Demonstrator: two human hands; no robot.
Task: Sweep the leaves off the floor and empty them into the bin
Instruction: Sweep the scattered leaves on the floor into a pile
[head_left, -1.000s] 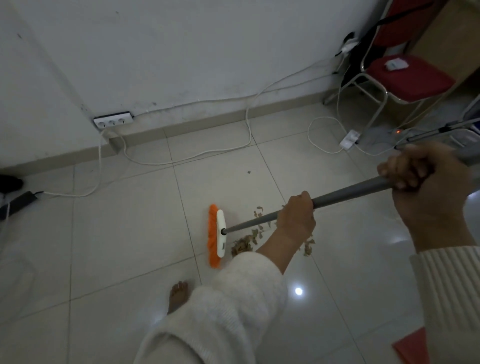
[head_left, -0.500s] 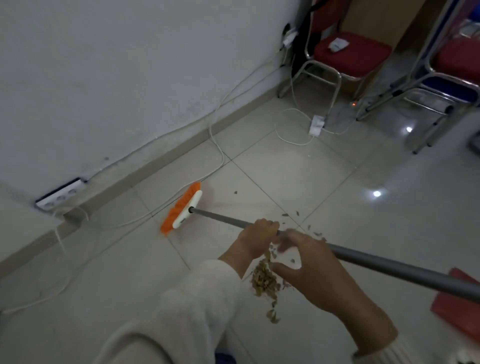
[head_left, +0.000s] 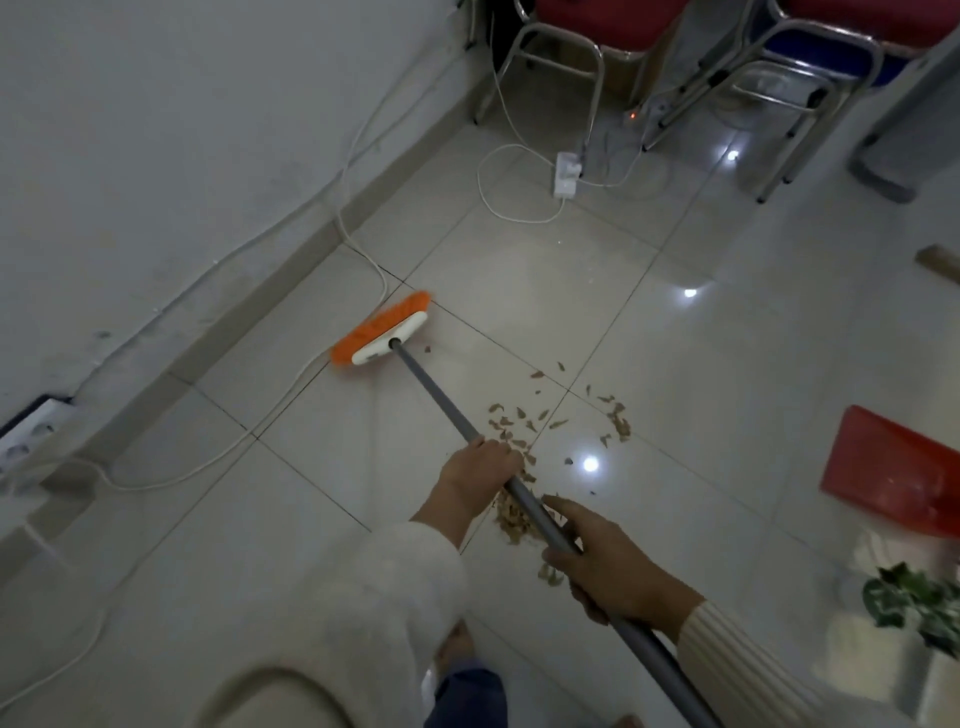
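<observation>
Grey handle (head_left: 441, 400) gripped, left hand (head_left: 480, 470) leading right hand (head_left: 610, 569).

One broom (head_left: 384, 332) at centre; two hands, left hand (head_left: 480, 470) and right hand (head_left: 605, 566), below it; one red dustpan (head_left: 893, 473) at right; two chairs (head_left: 587, 8) along the top; leaves (head_left: 514, 519) too many to count.

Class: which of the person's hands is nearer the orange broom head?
Left. The left hand grips the handle closer to the broom head; the right hand holds it farther back, nearer the body.
</observation>
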